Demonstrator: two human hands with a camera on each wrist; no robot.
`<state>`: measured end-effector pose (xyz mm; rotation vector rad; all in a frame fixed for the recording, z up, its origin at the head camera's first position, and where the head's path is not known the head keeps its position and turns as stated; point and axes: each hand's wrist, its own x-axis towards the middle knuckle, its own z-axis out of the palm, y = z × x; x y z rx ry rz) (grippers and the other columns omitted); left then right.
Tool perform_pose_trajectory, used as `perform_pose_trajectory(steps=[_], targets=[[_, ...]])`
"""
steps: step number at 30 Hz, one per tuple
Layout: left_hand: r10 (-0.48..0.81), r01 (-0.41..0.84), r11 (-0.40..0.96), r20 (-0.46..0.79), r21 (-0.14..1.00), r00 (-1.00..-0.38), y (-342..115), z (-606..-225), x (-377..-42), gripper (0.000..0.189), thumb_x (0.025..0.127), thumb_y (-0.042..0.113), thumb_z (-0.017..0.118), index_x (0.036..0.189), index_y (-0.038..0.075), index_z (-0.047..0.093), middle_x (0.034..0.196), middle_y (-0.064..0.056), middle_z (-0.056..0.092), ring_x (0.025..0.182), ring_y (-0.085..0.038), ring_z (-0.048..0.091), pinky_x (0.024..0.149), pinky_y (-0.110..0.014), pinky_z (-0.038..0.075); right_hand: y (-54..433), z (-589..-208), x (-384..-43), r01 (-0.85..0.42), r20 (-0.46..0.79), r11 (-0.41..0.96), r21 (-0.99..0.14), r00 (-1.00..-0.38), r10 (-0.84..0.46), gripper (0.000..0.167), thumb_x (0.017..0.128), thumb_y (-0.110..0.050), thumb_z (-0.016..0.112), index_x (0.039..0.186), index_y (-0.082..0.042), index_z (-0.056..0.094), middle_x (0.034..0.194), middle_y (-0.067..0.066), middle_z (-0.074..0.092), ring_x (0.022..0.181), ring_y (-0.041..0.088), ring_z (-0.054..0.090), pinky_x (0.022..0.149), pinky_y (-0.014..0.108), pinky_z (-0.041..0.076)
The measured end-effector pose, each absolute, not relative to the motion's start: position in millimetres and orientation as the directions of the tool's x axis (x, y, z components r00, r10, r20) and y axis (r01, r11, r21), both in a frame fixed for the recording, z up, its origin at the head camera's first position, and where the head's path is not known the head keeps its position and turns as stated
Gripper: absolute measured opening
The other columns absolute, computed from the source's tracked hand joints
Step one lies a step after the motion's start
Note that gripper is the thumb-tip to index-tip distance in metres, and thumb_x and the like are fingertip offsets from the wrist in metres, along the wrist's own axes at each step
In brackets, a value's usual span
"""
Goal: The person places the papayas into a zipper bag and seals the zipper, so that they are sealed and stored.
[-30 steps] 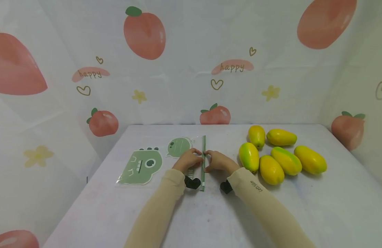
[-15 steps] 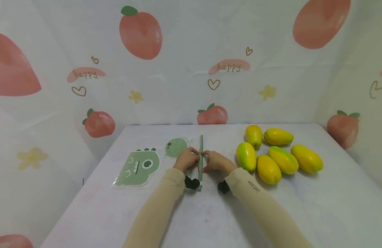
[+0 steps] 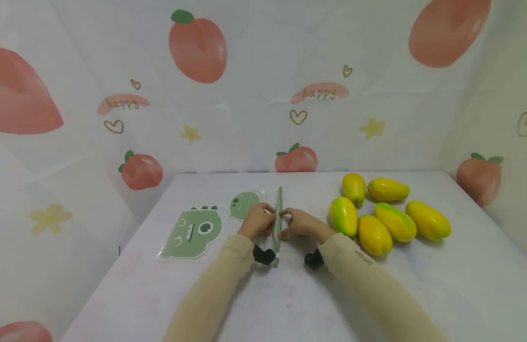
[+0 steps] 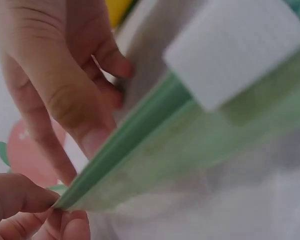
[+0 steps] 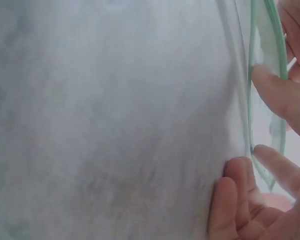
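A clear zip bag [image 3: 191,235] printed with a green one-eyed dinosaur lies flat on the table, its green-edged mouth toward the middle. In the head view that mouth stands slightly parted. My left hand [image 3: 257,221] pinches the mouth's edge between thumb and fingers. Facing it, my right hand [image 3: 304,222] has thumb and a fingertip spread along the opposite green edge [image 5: 251,100], with other fingers curled just outside it. A white slider [image 4: 235,52] sits on the zip, at the end nearest my body. The left hand and sleeve hide part of the print.
Several yellow-green mangoes [image 3: 374,235] lie grouped on the right of the white table [image 3: 285,304], close beyond my right forearm. A fruit-patterned cloth [image 3: 246,104] rises behind the table's back edge. Black wrist cameras [image 3: 264,255] hang under both wrists.
The green strip at the bag's mouth has gone from a narrow line to a wider, parted band. Both hands keep nearly the same place; the mangoes have not moved.
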<state>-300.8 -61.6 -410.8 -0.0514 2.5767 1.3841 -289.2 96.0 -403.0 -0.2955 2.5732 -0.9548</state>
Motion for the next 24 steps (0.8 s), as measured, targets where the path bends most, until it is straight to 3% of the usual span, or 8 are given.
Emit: perform_pose_trajectory(steps=[5,8,13,20,24], targets=[[0.106,-0.081,0.583,-0.174,0.809,-0.979,-60.3,-390.6,-297.3,0.023,0.088,0.007,0.059,0.109,0.004,0.063,0.088,-0.011,0.067,0.063,-0.013,0.064,0.058,-0.025,0.056,95.5,-399.5,-284.5,-0.05,-0.232,0.662,-0.748,-0.915,-0.33,0.056,0.085,-0.02,0.072,0.134,-0.007,0.051,0.102,0.014,0.064,0.083,0.019,0.056,0.076,0.031,0.048],[0.117,-0.067,0.578,-0.164,0.814,-0.979,-59.6,-379.9,-295.6,0.024,0.089,0.007,0.059,0.112,0.002,0.062,0.09,-0.012,0.066,0.065,-0.015,0.066,0.06,-0.026,0.058,92.3,-400.1,-281.7,-0.025,-0.191,0.584,-0.812,-0.933,-0.305,0.045,0.088,-0.014,0.067,0.13,-0.004,0.053,0.093,0.012,0.064,0.071,0.015,0.057,0.066,0.026,0.047],[0.113,0.001,0.659,-0.097,0.752,-0.989,-63.1,-361.6,-288.0,0.025,0.088,0.008,0.06,0.112,0.003,0.061,0.075,-0.008,0.065,0.058,-0.013,0.064,0.055,-0.023,0.054,90.1,-397.5,-278.5,-0.016,-0.106,0.473,-0.881,-0.967,-0.23,0.038,0.086,-0.002,0.065,0.122,0.002,0.057,0.088,0.012,0.058,0.061,0.015,0.057,0.061,0.025,0.053],[0.093,0.146,0.799,0.121,0.584,-0.988,-73.0,-341.7,-274.2,0.029,0.082,0.004,0.059,0.11,0.009,0.063,0.059,0.0,0.063,0.046,-0.01,0.059,0.047,-0.023,0.041,96.7,-388.0,-277.8,0.017,-0.094,0.383,-0.924,-0.979,-0.183,0.043,0.086,0.002,0.062,0.128,0.003,0.053,0.101,0.019,0.059,0.07,0.019,0.063,0.07,0.032,0.059],[0.113,0.196,0.847,0.194,0.495,-0.975,-77.0,-337.4,-271.4,0.039,0.081,0.001,0.055,0.115,0.016,0.065,0.06,0.0,0.057,0.043,-0.008,0.046,0.042,-0.023,0.033,102.3,-384.7,-277.4,0.031,-0.103,0.388,-0.921,-0.981,-0.167,0.045,0.087,0.0,0.062,0.13,0.001,0.053,0.106,0.02,0.058,0.075,0.02,0.065,0.07,0.031,0.059]])
